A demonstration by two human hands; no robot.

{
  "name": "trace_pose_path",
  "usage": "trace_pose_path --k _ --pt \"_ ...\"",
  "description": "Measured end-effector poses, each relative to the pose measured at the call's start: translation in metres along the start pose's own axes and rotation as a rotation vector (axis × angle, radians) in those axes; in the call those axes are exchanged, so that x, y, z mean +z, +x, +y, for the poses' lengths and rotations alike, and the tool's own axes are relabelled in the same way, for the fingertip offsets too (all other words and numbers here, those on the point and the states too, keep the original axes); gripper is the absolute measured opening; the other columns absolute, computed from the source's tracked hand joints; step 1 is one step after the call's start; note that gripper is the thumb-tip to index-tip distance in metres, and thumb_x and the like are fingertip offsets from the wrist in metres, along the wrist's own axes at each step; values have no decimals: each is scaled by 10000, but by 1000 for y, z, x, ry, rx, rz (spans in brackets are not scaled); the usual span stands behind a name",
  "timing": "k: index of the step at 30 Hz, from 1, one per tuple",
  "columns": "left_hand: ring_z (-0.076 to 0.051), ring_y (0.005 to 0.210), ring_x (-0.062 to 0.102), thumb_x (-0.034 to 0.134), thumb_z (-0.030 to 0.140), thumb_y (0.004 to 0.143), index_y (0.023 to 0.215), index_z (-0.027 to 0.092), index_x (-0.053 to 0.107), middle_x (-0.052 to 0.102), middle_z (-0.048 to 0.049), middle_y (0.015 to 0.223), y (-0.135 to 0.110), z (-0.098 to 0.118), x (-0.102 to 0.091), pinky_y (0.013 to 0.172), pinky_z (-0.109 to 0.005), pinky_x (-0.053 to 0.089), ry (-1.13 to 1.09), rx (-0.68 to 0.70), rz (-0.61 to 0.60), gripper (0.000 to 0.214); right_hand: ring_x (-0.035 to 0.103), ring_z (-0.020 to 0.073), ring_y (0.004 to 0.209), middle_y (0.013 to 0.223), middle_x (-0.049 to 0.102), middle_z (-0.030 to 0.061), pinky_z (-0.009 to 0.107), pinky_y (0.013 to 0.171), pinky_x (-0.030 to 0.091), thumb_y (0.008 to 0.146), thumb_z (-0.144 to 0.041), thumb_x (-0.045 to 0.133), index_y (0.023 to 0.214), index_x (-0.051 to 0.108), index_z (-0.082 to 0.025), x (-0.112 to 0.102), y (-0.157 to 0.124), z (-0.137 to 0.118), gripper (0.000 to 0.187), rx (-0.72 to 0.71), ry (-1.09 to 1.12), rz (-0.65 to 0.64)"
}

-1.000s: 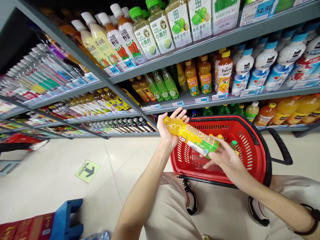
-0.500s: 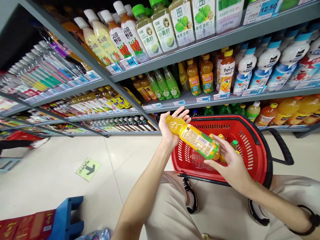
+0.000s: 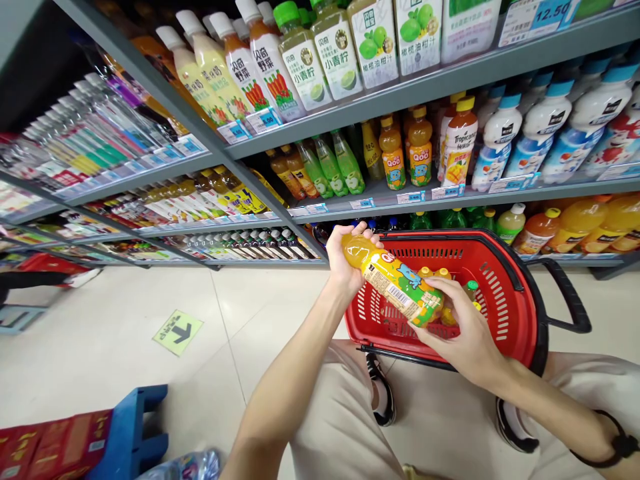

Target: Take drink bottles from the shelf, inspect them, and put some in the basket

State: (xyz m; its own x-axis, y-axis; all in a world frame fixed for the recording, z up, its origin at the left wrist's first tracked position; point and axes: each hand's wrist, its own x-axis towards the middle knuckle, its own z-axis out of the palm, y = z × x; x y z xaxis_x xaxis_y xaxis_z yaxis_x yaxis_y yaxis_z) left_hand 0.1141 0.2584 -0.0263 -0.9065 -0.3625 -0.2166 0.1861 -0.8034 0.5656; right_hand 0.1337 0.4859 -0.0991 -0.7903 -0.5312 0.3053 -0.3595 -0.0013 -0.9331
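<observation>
A yellow Qoo juice bottle [image 3: 400, 283] lies slantwise between my two hands, above the basket. My left hand [image 3: 350, 257] is closed around its neck end, so the cap is hidden. The fingers of my right hand [image 3: 460, 323] grip the base end. Part of the blue cartoon figure and a barcode on the label face me. Below is a red shopping basket [image 3: 517, 327] with a black rim and handle. Several bottles with yellow or green caps, such as a green-capped bottle [image 3: 471, 288], sit inside it, partly covered by my right hand.
Shelves [image 3: 350, 110] of drinks run across the front, with Qoo bottles [image 3: 393, 153] and a Tropicana bottle [image 3: 459, 143] on the middle level. A blue pallet [image 3: 133, 433] with red boxes [image 3: 55, 443] stands lower left. A floor arrow sign [image 3: 179, 332] lies left of my legs.
The bottle has turned about its length, bringing the Qoo lettering and cartoon figure into sight. My left fingers, spread before, have curled around the neck. The view has shifted slightly.
</observation>
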Motion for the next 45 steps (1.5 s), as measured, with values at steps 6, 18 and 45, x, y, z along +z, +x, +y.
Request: trace_pose_path --k 6,18,45 --pt "-118 588 528 532 279 777 759 187 516 474 10 639 -1 -3 -2 641 -258 495 2 73 -41 96 743 272 891 1178 719 158 366 668 574 953 -584 645 1310 532 -196 9 16 0 539 543 704 -129" --pt "-196 709 665 592 428 842 903 153 649 653 -62 739 16 -7 -13 707 -312 570 150 34 30 287 714 214 753 1011 739 96 335 628 578 901 -642 710 1125 628 -196 9 15 8 506 630 621 9" --pt "-212 761 694 557 465 860 931 99 700 709 -121 809 10 -11 -13 790 -337 588 136 19 44 400 628 330 1210 1379 623 112 524 1053 514 785 -359 818 1327 531 -265 -2 9 19 621 174 -166 58"
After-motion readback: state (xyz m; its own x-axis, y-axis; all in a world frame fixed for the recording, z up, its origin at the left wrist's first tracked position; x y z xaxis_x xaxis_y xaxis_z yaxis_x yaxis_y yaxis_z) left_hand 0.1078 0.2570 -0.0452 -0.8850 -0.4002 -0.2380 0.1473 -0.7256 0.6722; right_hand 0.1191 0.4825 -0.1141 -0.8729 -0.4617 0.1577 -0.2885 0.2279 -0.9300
